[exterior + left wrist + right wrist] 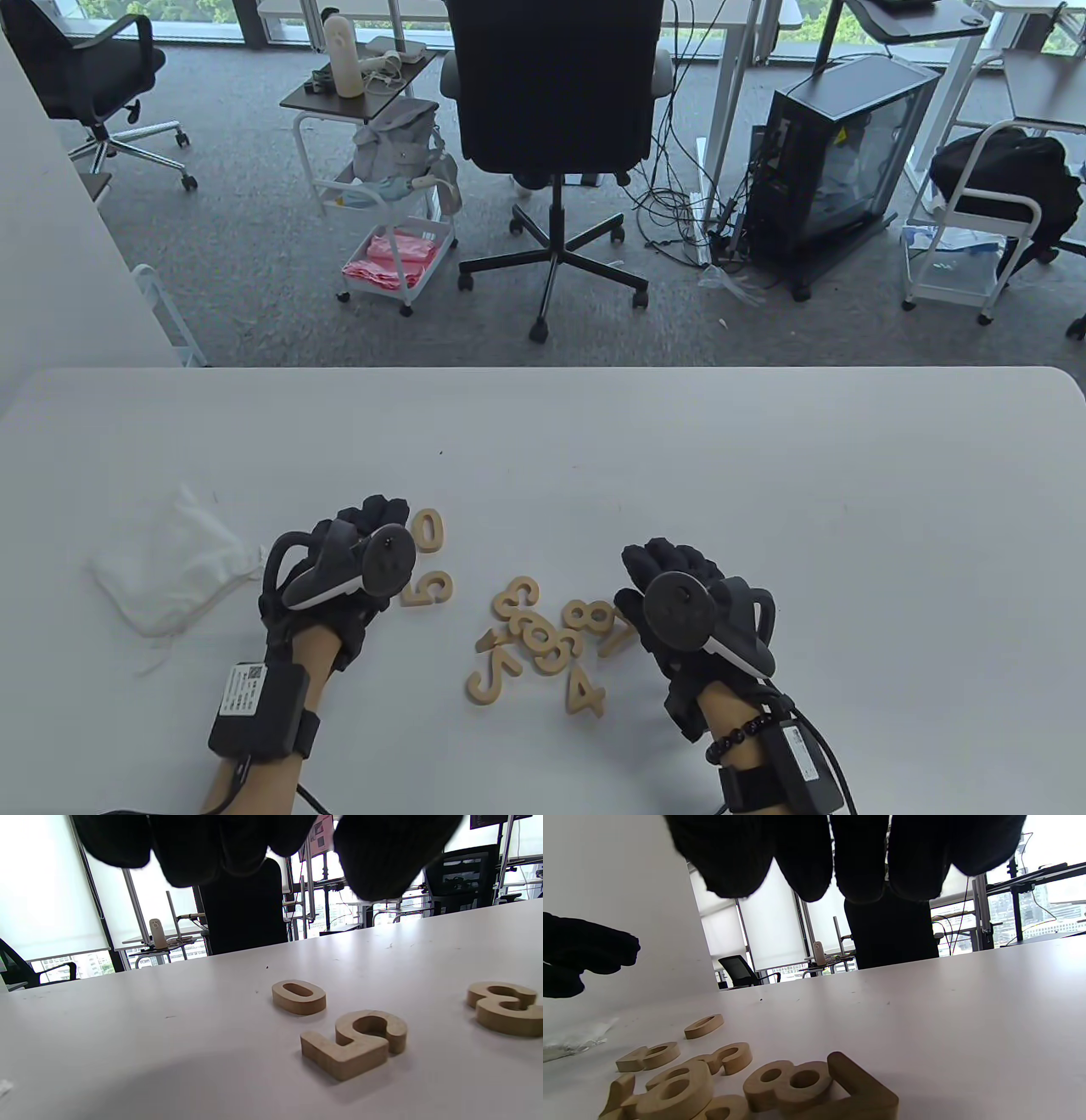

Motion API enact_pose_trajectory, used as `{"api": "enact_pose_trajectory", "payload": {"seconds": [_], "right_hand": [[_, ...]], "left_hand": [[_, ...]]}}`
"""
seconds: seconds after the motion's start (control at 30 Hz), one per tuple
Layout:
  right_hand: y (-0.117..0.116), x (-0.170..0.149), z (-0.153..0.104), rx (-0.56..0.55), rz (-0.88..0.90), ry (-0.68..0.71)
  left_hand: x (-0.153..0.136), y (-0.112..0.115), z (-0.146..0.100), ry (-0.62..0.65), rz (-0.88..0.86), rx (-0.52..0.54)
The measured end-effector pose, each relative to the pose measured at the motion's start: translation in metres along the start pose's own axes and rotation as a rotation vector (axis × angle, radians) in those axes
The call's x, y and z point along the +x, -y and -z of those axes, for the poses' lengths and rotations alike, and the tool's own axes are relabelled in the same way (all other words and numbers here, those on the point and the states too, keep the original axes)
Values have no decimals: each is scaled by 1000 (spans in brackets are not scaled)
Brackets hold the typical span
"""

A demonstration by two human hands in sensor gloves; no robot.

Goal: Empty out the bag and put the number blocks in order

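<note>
Both hands' fingers (191, 853) (806, 861) hang loose, holding nothing, number blocks (534, 637) between; bare table (764, 458) beyond.

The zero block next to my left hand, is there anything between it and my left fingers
Nothing visible does. In the table view the 0 block lies flat just right of the left hand, with only bare table beside it. The 5 block sits nearer you, not between them. The left wrist view shows the fingers above it, not touching.
</note>
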State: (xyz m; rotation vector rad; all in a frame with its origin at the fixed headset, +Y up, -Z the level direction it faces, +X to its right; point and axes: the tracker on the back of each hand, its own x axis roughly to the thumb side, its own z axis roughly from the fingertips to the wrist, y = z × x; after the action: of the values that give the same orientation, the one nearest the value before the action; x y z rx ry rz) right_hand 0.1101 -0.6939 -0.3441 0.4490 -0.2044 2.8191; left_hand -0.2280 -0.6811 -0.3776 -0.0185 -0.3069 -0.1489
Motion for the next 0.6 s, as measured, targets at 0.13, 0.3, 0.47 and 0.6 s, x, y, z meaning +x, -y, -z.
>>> {"api": "enact_pose_trajectory", "payload": {"seconds": [0.13, 0.3, 0.47, 0.6], "right_hand": [[-5, 15, 1, 23, -10, 49], [-19, 40, 5, 75, -46, 97], [-49, 75, 19, 194, -158, 144], [-73, 95, 33, 276, -262, 145]], "left_hand": [[10, 1, -28, 6, 27, 57], [14, 14, -40, -11, 27, 128], [9, 16, -40, -35, 30, 151], [3, 20, -41, -57, 10, 161]]}}
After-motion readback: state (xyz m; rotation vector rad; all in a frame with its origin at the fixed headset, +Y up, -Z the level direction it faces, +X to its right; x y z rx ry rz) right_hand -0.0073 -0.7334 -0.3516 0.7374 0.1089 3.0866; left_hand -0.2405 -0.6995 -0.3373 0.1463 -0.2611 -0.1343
